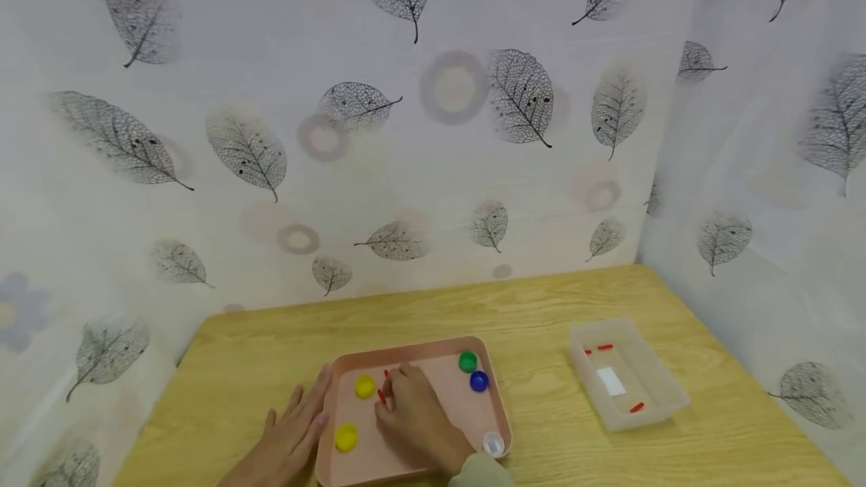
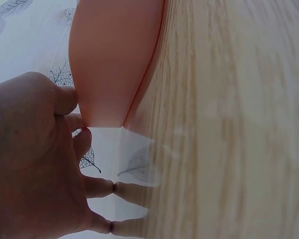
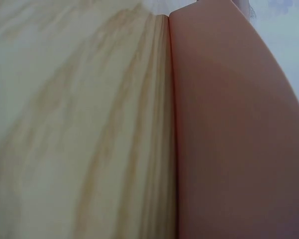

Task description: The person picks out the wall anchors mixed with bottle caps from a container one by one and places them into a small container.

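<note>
A pink tray point(image 1: 413, 355) sits on the wooden table. My left hand point(image 1: 287, 434) lies at the tray's left side with its fingers extended. In the left wrist view, the thumb side of the left hand point(image 2: 35, 154) touches the tray wall point(image 2: 114, 59). Over the middle of the tray, my right hand point(image 1: 416, 412) pinches a short red stick point(image 1: 382, 397) between thumb and fingers. Another red piece point(image 1: 386, 373) shows just beyond the fingertips, partly hidden. Two yellow round caps point(image 1: 364, 386) lie left of the right hand. The right wrist view shows only the tray's outer wall point(image 3: 229, 124) and the table.
Inside the tray's right side are a green cap point(image 1: 467, 361), a blue cap point(image 1: 479, 381) and a clear-white cap point(image 1: 493, 444). A translucent box point(image 1: 659, 382) with several red sticks point(image 1: 637, 407) and a white label stands to the right. Leaf-patterned curtains point(image 1: 433, 171) enclose the table.
</note>
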Motion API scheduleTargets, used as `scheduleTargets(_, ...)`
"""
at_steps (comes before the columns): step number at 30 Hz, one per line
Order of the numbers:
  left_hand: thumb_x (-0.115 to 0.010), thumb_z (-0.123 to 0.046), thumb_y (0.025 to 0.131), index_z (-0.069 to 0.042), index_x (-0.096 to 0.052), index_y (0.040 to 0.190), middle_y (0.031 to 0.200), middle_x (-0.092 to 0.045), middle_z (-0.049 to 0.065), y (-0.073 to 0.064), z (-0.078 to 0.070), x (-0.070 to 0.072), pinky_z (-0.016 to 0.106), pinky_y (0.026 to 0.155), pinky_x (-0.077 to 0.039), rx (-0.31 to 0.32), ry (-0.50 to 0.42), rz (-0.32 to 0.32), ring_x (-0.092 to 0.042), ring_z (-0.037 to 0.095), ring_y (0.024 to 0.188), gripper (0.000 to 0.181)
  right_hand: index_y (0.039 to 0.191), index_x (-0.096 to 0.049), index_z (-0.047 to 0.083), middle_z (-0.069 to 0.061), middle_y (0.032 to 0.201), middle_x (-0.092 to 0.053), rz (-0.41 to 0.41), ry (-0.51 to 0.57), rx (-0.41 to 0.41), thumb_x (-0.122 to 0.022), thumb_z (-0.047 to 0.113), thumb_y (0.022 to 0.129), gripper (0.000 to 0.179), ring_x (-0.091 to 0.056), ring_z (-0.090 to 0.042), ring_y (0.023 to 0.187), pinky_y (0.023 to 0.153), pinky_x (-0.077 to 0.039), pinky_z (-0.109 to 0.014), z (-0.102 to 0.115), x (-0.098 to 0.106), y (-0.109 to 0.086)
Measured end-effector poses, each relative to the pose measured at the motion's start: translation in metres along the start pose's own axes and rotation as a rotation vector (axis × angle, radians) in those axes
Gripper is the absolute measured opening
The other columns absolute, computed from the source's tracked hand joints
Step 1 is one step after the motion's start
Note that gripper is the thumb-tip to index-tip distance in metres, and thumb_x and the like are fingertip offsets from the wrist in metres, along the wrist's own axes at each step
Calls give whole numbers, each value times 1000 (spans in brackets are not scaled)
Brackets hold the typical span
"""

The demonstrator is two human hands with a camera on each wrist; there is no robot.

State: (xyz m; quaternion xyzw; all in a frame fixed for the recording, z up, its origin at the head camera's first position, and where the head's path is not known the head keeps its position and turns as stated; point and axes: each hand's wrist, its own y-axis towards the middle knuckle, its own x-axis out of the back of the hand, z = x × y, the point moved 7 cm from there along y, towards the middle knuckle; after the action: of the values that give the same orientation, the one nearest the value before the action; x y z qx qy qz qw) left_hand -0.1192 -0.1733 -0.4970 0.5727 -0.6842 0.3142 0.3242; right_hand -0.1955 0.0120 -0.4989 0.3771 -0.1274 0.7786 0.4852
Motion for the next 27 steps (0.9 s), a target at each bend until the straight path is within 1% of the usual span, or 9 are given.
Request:
scheduleTargets(2,-32,-36,114,-24,-9,167,170,-13,7,1,-1,1,92,95,0,-8,4,-8,-12,60,146,59,86,-63,14,8,86,-48,7,-10,-6,-80,16,87,17,-44,-10,80,71,-44,-25,1,0,0)
scheduleTargets(6,-35,-33,114,-20,-13,167,169,-16,11,2,-3,1,93,94,-4,-29,18,-30,-16,63,144,59,83,-61,15,8,86,-47,31,-17,-11,-79,15,88,18,-44,-11,81,72,-43,-27,1,0,0)
scheduleTargets(8,-35,-31,114,-19,-13,167,168,-16,13,1,-3,1,93,93,-4,-33,17,-33,-17,65,143,59,82,-61,16,8,86,-47,37,-23,3,-78,14,88,18,-44,-11,81,72,-44,-27,2,-1,0)
scheduleTargets(10,-35,-32,114,-21,-11,167,169,-14,13,1,-2,0,94,92,-2,-24,6,-22,-15,64,144,60,80,-62,16,8,85,-48,29,-33,25,-77,12,88,17,-45,-11,81,73,-45,-27,3,-1,0)
scheduleTargets(12,-34,-34,114,-24,-9,167,169,-13,11,1,-1,0,93,93,-1,-9,-1,-14,-13,62,145,60,80,-63,16,8,85,-48,23,-34,32,-76,9,88,16,-45,-10,80,72,-45,-26,2,0,2)
scheduleTargets(15,-33,-37,114,-28,-7,167,170,-13,7,-1,-1,0,91,95,0,3,-3,-18,-12,59,147,60,80,-65,16,8,86,-49,26,-36,23,-75,8,88,15,-45,-9,80,72,-46,-25,2,0,2)
scheduleTargets(17,-34,-37,114,-29,-8,167,170,-14,6,-2,-2,1,91,96,-1,0,2,-29,-12,58,147,60,81,-65,16,9,86,-50,33,-33,14,-75,9,89,14,-45,-8,80,72,-46,-25,2,0,2)
scheduleTargets(20,-34,-35,114,-27,-8,167,170,-14,7,-3,-4,1,91,96,-1,-12,10,-36,-14,58,147,60,81,-65,16,9,85,-49,34,-24,15,-76,9,89,16,-44,-9,80,71,-46,-25,2,0,2)
scheduleTargets(27,-30,-37,114,-25,-5,167,170,-9,5,-3,-1,-3,90,97,3,23,-8,22,-8,55,149,60,77,-63,19,10,83,-49,46,-35,7,-75,10,88,18,-45,-9,79,69,-45,-25,0,-3,0)
